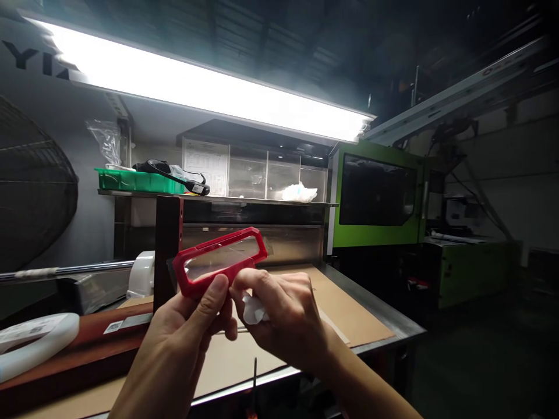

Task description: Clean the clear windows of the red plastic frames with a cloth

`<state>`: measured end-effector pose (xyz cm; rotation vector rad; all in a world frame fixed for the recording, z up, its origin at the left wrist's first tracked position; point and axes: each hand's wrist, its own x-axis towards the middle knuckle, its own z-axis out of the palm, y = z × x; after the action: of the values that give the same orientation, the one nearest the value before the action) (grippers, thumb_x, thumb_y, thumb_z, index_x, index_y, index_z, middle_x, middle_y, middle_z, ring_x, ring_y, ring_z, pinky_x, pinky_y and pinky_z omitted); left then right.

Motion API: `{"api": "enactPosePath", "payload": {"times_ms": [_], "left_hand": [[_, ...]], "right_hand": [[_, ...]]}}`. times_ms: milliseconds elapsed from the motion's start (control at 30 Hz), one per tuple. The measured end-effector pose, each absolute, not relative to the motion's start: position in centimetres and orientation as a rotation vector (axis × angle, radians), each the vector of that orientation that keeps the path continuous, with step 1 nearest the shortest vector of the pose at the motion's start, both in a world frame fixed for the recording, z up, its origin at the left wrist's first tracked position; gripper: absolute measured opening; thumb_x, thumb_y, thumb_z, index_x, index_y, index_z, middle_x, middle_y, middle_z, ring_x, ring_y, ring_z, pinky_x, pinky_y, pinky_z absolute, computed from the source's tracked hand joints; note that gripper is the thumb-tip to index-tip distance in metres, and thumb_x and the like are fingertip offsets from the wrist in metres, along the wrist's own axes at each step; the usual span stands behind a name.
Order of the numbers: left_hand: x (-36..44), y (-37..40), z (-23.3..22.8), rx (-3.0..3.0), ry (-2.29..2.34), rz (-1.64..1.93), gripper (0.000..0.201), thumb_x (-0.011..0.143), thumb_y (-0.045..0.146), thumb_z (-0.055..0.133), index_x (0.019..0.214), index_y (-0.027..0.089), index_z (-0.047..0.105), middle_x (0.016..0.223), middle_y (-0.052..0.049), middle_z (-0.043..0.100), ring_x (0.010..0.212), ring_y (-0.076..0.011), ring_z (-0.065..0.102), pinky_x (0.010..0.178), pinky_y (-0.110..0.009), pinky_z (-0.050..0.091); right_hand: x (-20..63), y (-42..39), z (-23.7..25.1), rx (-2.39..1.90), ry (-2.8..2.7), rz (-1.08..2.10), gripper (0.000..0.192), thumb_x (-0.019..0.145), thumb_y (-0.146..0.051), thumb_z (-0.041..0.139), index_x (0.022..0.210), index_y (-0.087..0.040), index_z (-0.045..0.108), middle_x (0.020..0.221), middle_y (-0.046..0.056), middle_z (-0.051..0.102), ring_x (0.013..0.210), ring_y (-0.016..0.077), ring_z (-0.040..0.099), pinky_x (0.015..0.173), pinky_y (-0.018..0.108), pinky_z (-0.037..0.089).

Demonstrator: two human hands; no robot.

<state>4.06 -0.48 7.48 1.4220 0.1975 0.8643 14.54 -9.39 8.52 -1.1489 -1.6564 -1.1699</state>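
Red frame (220,262) pinched in left hand (187,326), right hand (283,317) clutching half-hidden white cloth (254,311).

The frame (220,259) is held up above the worktop (349,314), left hand (183,331) beside right hand (283,317). Behind it runs a shelf (262,201) carrying a tray (137,179) at its left end. A machine (375,201) stands to the right, a fan (35,192) far left.

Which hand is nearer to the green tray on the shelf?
Left. The left hand, holding the red frame, is below and right of the green tray; the right hand, holding a white cloth, is farther right.
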Motion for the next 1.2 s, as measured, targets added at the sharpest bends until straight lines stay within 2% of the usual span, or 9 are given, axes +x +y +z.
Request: {"api": "enactPosePath", "payload": {"times_ms": [267, 400, 533, 700, 867, 967, 1100, 1200], "left_hand": [[4.8, 0.3, 8.0, 1.234, 0.121, 0.881, 0.025, 0.064, 0.041, 0.076, 0.071, 0.019, 0.065, 0.06, 0.003, 0.056, 0.057, -0.0108, 0.048, 0.051, -0.018, 0.044], [4.9, 0.7, 8.3, 1.186, 0.08, 0.956, 0.028, 0.058, 0.04, 0.08, 0.061, 0.018, 0.063, 0.052, 0.004, 0.054, 0.048, -0.0085, 0.045, 0.046, -0.017, 0.043], [5.0, 1.3, 8.4, 1.203, 0.064, 0.985, 0.028, 0.057, 0.038, 0.08, 0.056, 0.018, 0.06, 0.045, 0.005, 0.052, 0.041, -0.0062, 0.04, 0.036, -0.014, 0.033], [5.0, 1.6, 8.3, 1.169, 0.094, 1.001, 0.029, 0.056, 0.042, 0.081, 0.066, 0.019, 0.066, 0.052, 0.003, 0.057, 0.048, -0.0087, 0.047, 0.04, -0.015, 0.04], [4.9, 1.3, 8.5, 1.129, 0.164, 0.976, 0.034, 0.047, 0.041, 0.084, 0.064, 0.018, 0.065, 0.05, 0.002, 0.055, 0.045, -0.0097, 0.046, 0.03, -0.015, 0.029], [4.6, 1.1, 8.6, 1.126, 0.131, 0.998, 0.033, 0.048, 0.039, 0.085, 0.062, 0.019, 0.062, 0.053, 0.003, 0.058, 0.045, -0.0092, 0.046, 0.033, -0.016, 0.035], [4.3, 1.0, 8.5, 1.156, 0.132, 0.961, 0.028, 0.057, 0.037, 0.081, 0.063, 0.02, 0.06, 0.058, 0.003, 0.062, 0.049, -0.0089, 0.05, 0.044, -0.017, 0.044], [4.2, 1.0, 8.5, 1.184, 0.147, 0.939, 0.027, 0.06, 0.038, 0.08, 0.065, 0.02, 0.061, 0.058, 0.003, 0.062, 0.05, -0.0088, 0.05, 0.045, -0.016, 0.043]], "right_hand": [[14.5, -9.4, 8.6, -1.287, -1.666, -1.176, 0.019, 0.082, -0.009, 0.046, 0.094, -0.009, 0.062, 0.07, 0.0, 0.068, 0.054, 0.0085, 0.059, 0.05, 0.021, 0.042], [14.3, -9.3, 8.8, -1.297, -1.697, -1.231, 0.026, 0.082, -0.008, 0.046, 0.103, -0.009, 0.062, 0.072, 0.0, 0.07, 0.058, 0.0104, 0.063, 0.051, 0.021, 0.045], [14.3, -9.2, 8.9, -1.239, -1.748, -1.248, 0.03, 0.079, -0.006, 0.047, 0.105, -0.01, 0.061, 0.075, 0.0, 0.071, 0.058, 0.011, 0.064, 0.051, 0.022, 0.046], [15.1, -9.3, 9.1, -1.121, -1.617, -1.254, 0.023, 0.079, -0.009, 0.057, 0.101, -0.014, 0.059, 0.075, -0.002, 0.07, 0.056, 0.0085, 0.061, 0.053, 0.02, 0.045], [16.2, -9.3, 9.6, -1.149, -1.527, -1.323, 0.028, 0.077, -0.005, 0.059, 0.102, -0.017, 0.055, 0.079, -0.002, 0.07, 0.057, 0.0072, 0.06, 0.054, 0.018, 0.043], [16.5, -9.3, 9.7, -1.187, -1.527, -1.388, 0.024, 0.081, -0.009, 0.056, 0.103, -0.018, 0.054, 0.079, -0.001, 0.069, 0.06, 0.0075, 0.061, 0.057, 0.018, 0.045], [16.6, -9.3, 9.9, -1.217, -1.543, -1.481, 0.023, 0.082, -0.01, 0.055, 0.103, -0.02, 0.056, 0.072, -0.003, 0.067, 0.058, 0.0073, 0.06, 0.056, 0.018, 0.043], [16.4, -9.3, 10.1, -1.21, -1.528, -1.525, 0.022, 0.081, -0.009, 0.056, 0.1, -0.021, 0.057, 0.063, -0.006, 0.061, 0.051, 0.0065, 0.053, 0.052, 0.019, 0.04]]}}
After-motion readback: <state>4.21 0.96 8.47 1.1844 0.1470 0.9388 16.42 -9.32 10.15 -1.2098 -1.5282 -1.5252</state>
